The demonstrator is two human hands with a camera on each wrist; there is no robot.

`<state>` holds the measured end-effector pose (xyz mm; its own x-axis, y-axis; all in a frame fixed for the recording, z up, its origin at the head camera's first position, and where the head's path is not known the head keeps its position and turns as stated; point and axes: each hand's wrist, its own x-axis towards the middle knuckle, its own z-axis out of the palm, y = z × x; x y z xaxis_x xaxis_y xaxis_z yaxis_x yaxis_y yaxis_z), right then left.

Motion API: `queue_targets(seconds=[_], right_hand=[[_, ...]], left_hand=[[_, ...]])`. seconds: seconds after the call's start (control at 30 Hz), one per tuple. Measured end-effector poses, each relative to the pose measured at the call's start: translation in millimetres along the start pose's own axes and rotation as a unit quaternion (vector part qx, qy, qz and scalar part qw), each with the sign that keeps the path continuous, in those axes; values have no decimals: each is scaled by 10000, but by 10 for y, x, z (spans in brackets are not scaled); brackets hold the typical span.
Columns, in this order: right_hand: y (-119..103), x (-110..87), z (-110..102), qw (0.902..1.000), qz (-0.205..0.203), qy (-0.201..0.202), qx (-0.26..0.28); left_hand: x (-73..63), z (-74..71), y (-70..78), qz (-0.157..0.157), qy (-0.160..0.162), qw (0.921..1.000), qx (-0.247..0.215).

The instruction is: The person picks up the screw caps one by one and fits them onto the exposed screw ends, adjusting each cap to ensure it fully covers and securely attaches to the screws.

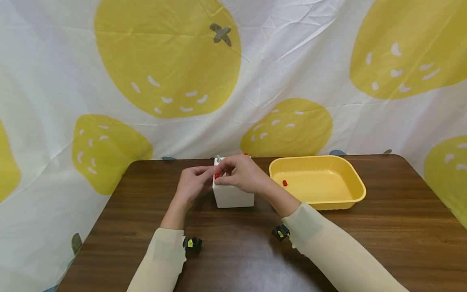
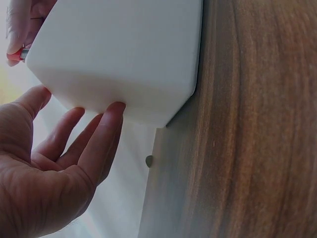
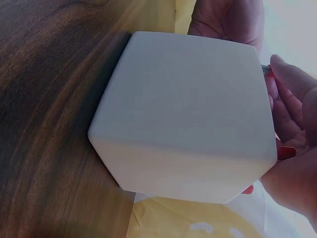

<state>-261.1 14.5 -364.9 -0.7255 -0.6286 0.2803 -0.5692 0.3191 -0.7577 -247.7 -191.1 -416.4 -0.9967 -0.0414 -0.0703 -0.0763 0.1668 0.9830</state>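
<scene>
A white box-shaped block (image 1: 234, 196) stands on the table, with metal threaded studs on its top face. My right hand (image 1: 247, 174) reaches over the block and pinches a small red cap (image 1: 216, 176) on the stud at the near left corner; in the left wrist view a bit of thread shows beside this cap (image 2: 15, 55). A bare stud (image 1: 218, 158) rises at the far left corner. Two more red caps, one by my right palm (image 3: 286, 152) and one further off, show in the right wrist view. My left hand (image 2: 59, 158) touches the block's left side with extended fingertips.
A yellow tray (image 1: 355, 194) sits to the right of the block, and one loose red cap (image 1: 284, 183) lies in it. Brown wood tabletop (image 1: 233, 251) runs around both. Behind the table hangs a white cloth (image 1: 197, 138) with yellow fruit prints.
</scene>
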Motion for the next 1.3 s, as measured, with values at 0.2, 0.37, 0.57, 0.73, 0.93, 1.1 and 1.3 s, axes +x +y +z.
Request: queue_targets(seconds=[0.2, 0.37, 0.57, 0.73, 0.93, 1.1, 1.3], right_hand=[[12, 1, 14, 9999, 6, -51, -138], [15, -1, 23, 9995, 4, -86, -289], [10, -6, 25, 9990, -7, -71, -432], [3, -3, 26, 9989, 4, -58, -474], [-7, 1, 24, 9985, 64, -89, -543], [-2, 3, 24, 9981, 88, -84, -607], [-6, -6, 10, 9978, 121, -65, -642]], left_hand=[[-4, 5, 2, -16, -12, 10000, -63], [-6, 2, 1, -23, -19, 10000, -76], [-4, 3, 1, 9, -5, 10000, -31], [3, 5, 1, 21, 10, 10000, -65], [14, 5, -15, 13, 5, 9999, -129], [12, 5, -7, -21, 4, 9999, -117], [17, 5, -12, 32, -22, 9999, -156]])
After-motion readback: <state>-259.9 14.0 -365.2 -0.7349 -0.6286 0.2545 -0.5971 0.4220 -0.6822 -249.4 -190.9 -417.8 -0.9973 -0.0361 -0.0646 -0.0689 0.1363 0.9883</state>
